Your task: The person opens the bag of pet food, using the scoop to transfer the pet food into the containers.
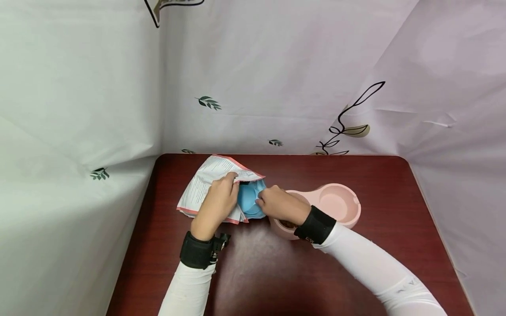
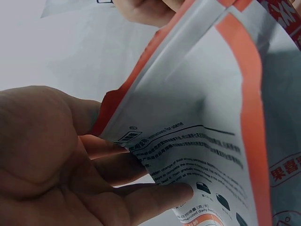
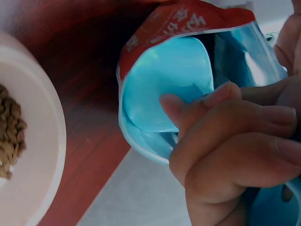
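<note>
A white pet food bag with red edging (image 1: 201, 180) lies on the table at the left, its mouth facing right. My left hand (image 1: 219, 197) pinches the bag's upper edge between thumb and fingers, and in the left wrist view this hand (image 2: 61, 160) has printed text beside its fingertips. My right hand (image 1: 282, 204) is at the mouth. Its curled fingers (image 3: 230, 136) grip a light blue scoop (image 3: 164, 80), whose bowl sits inside the bag opening. The scoop's handle end, with a hole, shows below the hand in the right wrist view.
A pink double bowl (image 1: 352, 210) stands right of the bag, partly under my right forearm. Brown kibble (image 3: 9, 132) lies in its left compartment; the right one shows bare pink. The dark red table (image 1: 379, 254) meets white patterned cloth (image 1: 245, 79) at its back and sides.
</note>
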{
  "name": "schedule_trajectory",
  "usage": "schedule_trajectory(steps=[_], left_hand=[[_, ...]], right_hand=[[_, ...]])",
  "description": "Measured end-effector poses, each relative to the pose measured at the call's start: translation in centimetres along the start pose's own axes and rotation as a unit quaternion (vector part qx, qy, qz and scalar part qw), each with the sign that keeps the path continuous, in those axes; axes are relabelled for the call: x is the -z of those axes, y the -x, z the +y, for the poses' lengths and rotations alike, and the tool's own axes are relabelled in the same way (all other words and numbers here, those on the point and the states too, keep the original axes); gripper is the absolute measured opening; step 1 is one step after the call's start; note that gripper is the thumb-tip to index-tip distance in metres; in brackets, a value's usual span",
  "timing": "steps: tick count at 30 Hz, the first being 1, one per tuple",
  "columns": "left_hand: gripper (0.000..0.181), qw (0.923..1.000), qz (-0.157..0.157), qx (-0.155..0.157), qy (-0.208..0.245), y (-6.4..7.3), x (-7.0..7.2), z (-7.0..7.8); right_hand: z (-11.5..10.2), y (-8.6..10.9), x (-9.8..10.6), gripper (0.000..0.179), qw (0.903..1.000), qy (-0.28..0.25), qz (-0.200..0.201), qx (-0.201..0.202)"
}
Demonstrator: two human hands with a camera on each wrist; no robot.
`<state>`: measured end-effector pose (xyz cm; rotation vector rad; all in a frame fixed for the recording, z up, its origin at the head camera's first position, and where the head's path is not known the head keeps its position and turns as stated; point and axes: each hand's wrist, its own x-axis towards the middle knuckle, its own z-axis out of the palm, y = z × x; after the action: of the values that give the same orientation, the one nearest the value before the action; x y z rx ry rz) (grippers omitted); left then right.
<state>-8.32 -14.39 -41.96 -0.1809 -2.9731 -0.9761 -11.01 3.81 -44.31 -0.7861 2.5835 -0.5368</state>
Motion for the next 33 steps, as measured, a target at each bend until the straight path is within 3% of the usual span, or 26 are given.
schedule_trajectory(steps=[12, 18, 23, 33], left_hand=[[0.034, 1.0, 0.007, -0.006, -0.003, 0.1, 0.0, 0.0], [0.031, 0.9997, 0.02, -0.009, -0.01, 0.3, 0.1, -0.1], [0.031, 0.9999, 0.009, -0.007, -0.002, 0.3, -0.2, -0.2], [0.034, 1.0, 0.001, -0.007, -0.001, 0.2, -0.2, -0.2]], right_hand=[[-0.1, -1.3, -1.8, 0.041, 0.9974, -0.062, 0.034, -0.014], [0.1, -1.9, -2.6, 0.043, 0.9928, -0.113, 0.024, -0.03], [0.4, -2.3, -3.5, 0.044, 0.9864, -0.159, 0.012, -0.04], [0.5, -2.2, -3.6, 0.041, 0.9833, -0.174, 0.011, -0.052]])
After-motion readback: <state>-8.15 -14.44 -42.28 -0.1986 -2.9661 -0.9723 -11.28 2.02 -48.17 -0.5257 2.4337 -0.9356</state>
